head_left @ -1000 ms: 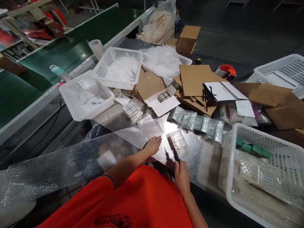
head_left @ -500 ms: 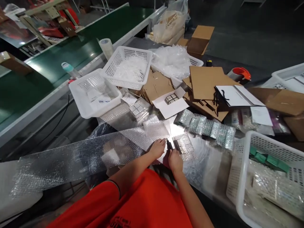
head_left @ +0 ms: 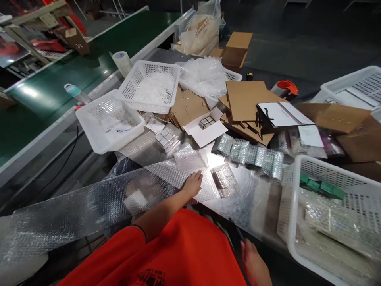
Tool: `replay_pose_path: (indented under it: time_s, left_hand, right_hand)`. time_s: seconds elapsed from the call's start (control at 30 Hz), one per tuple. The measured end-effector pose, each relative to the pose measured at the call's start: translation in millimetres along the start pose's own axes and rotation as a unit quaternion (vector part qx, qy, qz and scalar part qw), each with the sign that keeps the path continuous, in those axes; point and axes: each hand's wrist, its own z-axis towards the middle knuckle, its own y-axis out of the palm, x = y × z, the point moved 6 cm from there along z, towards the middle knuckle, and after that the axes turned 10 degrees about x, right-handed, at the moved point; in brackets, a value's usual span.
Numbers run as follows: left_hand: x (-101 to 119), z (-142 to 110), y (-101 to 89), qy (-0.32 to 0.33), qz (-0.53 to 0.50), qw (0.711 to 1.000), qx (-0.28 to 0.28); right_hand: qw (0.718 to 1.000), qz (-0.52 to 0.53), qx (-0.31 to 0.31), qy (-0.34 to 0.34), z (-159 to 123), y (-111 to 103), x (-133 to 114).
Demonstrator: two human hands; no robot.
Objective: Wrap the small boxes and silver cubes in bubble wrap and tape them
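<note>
My left hand (head_left: 193,184) lies flat on a long strip of clear bubble wrap (head_left: 119,190), fingers stretched out. The strip runs from the bench off to the left and hangs over the edge. Down by the bench's front edge, my right hand (head_left: 255,263) is closed around a slim black cutter (head_left: 238,232), its tip pointing up and left; its exact kind is unclear. Just right of my left hand sits a bubble-wrapped block (head_left: 226,180). A smaller piece of bubble wrap (head_left: 190,159) lies beyond my fingers.
A row of wrapped packs (head_left: 250,154) lies behind. A white card with metallic cubes (head_left: 207,122) is farther back. White baskets stand left (head_left: 110,119) and right (head_left: 294,206). Cardboard (head_left: 245,101) is stacked at the back. A green conveyor (head_left: 98,59) runs along the left.
My right hand has pulled the black cutter away from the bubble wrap, down and right past the bench edge. My left hand stays on the wrap. The view has shifted slightly right.
</note>
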Motion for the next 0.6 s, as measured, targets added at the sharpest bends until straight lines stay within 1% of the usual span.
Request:
replay_pose_path:
  time_s: [0.03,0.07,0.1,0.13,0.2,0.27,0.3,0.33,0.37,0.4,0.43,0.47,0.5,0.53,0.6]
  left_hand:
    - [1.0,-1.2,-0.2,-0.006,0.003,1.0,0.0]
    - [2.3,-2.3,-1.0,-0.011,0.007,1.0,0.0]
    - [3.6,-3.4,-2.4,-0.014,0.012,1.0,0.001]
    - [4.5,-4.3,-4.3,-0.019,0.016,1.0,0.002]
    - [3.6,-5.9,-9.5,-0.037,0.024,0.999,0.006]
    - [-1.8,-7.9,-15.1,-0.066,0.032,0.997,0.01]
    - [-5.9,-9.4,-17.3,-0.081,0.035,0.996,0.011]
    - [-10.5,-11.3,-18.9,-0.094,0.037,0.995,0.011]
    - [-15.6,-13.7,-20.0,-0.103,0.039,0.994,0.009]
    - [-21.1,-16.8,-20.5,-0.11,0.039,0.993,0.008]
    - [-27.4,-20.7,-21.1,-0.116,0.039,0.992,0.007]
    - [-34.8,-25.5,-21.8,-0.125,0.039,0.991,0.008]
    - [-43.5,-31.3,-23.3,-0.137,0.039,0.99,0.011]
    - [-53.2,-38.2,-25.7,-0.152,0.039,0.987,0.016]
    - [-74.0,-54.1,-34.1,-0.187,0.039,0.981,0.029]
  right_hand:
    - [0.999,0.009,0.017,0.033,-6.3,1.2,22.0]
    - [0.996,0.027,0.054,0.065,-7.7,-2.0,36.5]
    - [0.99,0.047,0.089,0.097,-4.6,-6.6,43.4]
    - [0.982,0.066,0.128,0.125,2.7,-13.1,43.1]
    - [0.957,0.084,0.22,0.168,24.9,-30.4,26.0]
    - [0.914,0.09,0.347,0.193,47.0,-54.1,-1.8]
    - [0.893,0.096,0.398,0.186,57.3,-65.6,-17.5]
    - [0.881,0.103,0.435,0.157,67.6,-76.9,-34.2]
    - [0.878,0.11,0.453,0.105,78.5,-88.0,-52.0]
    - [0.884,0.113,0.452,0.038,89.6,-98.6,-70.2]
    - [0.893,0.11,0.434,-0.037,100.2,-108.4,-88.4]
    - [0.905,0.099,0.399,-0.107,110.2,-116.5,-105.2]
    - [0.919,0.08,0.352,-0.157,119.5,-122.8,-119.1]
    - [0.932,0.06,0.303,-0.19,127.9,-127.6,-129.7]
    - [0.95,0.026,0.222,-0.218,140.3,-134.6,-142.4]
